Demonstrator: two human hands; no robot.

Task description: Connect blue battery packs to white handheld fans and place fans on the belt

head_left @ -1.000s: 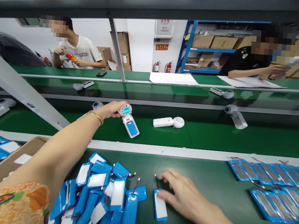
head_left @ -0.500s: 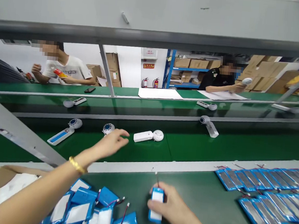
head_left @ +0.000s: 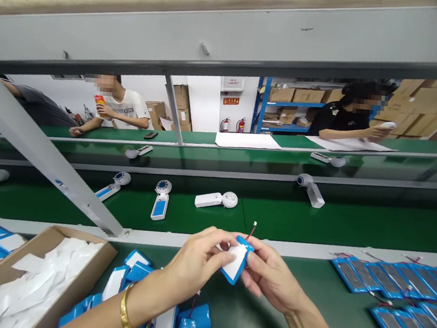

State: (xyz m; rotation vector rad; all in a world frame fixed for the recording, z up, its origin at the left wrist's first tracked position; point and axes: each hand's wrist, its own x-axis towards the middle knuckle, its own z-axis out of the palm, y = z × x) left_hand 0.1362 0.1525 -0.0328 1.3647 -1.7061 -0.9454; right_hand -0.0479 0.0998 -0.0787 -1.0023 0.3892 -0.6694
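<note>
A blue battery pack (head_left: pixel 238 263) with a white patch on its face is held tilted above the green bench, its red lead and white plug pointing up. My right hand (head_left: pixel 272 271) grips the pack from the right, thumb at its edge. From the left, my left hand (head_left: pixel 206 257), with a gold bangle on the wrist, pinches at the upper left corner of the white patch. Whether the patch has lifted there I cannot tell. Below my left forearm lies a heap of blue battery packs (head_left: pixel 199 316), partly hidden by the arm.
Left stands a cardboard box (head_left: pixel 109 256) of white paper strips, with more packs beyond it. Rows of grey-faced packs (head_left: pixel 395 279) lie right. White handheld fans (head_left: pixel 208 200) rest on the green conveyor behind a metal rail. A slanted post (head_left: pixel 55 170) rises left. Co-workers sit opposite.
My left hand has come back from over the conveyor to the battery pack. My right hand has raised and tilted the pack. The view has shifted, showing more of the box.
</note>
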